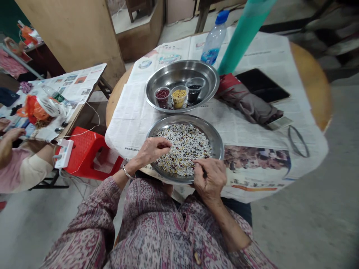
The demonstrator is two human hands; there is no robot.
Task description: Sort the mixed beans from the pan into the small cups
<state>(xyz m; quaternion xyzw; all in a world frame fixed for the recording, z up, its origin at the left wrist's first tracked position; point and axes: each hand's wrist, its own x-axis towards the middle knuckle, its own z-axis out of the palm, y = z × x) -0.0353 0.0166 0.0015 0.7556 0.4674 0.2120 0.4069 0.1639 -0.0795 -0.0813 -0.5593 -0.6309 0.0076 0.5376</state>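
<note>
A shallow steel basin [219, 144] close to me holds a spread of mixed grains [183, 147], white with black, yellow and dark red ones among them. Over its left side is my left hand [154, 150], thumb and fingers pinched together; what they hold, if anything, is too small to name. At the lower right rim my right hand [211, 178] has its fingers curled, the tips down at the grains. Behind, a deeper steel basin [168, 74] contains a cup of red beans [162, 98], a cup of yellow kernels [178, 98] and a cup of black beans [194, 91].
Newspaper [126, 123] covers the round table. A water bottle [213, 41], a green cylinder [242, 33], a folded umbrella [249, 102], a dark tablet [263, 85] and a dark loop [298, 141] lie around. Left are a red stool [86, 157] and another person's hand [14, 134].
</note>
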